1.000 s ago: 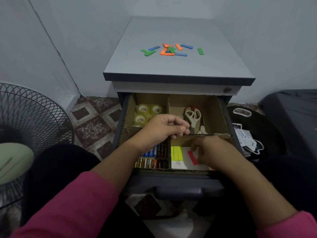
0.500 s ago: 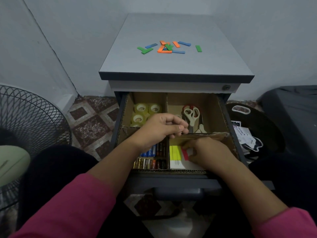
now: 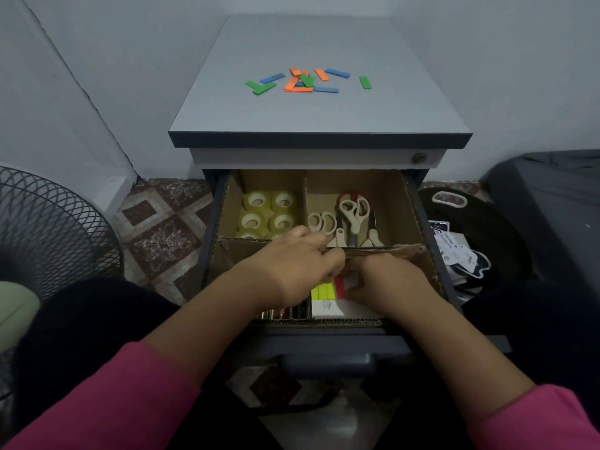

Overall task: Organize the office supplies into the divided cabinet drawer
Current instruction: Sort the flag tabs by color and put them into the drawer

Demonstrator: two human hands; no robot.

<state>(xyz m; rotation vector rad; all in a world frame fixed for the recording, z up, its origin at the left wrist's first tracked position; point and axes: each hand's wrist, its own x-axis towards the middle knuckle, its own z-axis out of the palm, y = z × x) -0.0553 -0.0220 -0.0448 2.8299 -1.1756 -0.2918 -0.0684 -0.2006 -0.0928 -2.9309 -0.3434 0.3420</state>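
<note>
My drawer (image 3: 418,209) is cardboard-split in four: tape rolls (image 3: 268,213) back left, scissors (image 3: 354,216) back right, batteries (image 3: 282,312) front left, sticky notes (image 3: 326,295) front right. My left hand (image 3: 297,259) curls over the middle divider (image 3: 383,250), gripping it. My right hand (image 3: 388,282) pinches the red strip (image 3: 339,285) on the notes. Since a moment ago, my hands have drawn closer and the strip sits further left, beside the yellow.

Open drawer (image 3: 418,206) — tape rolls (image 3: 269,212) rear-left, scissors (image 3: 354,216) rear-right, sticky notes (image 3: 324,292) front-right.
</note>
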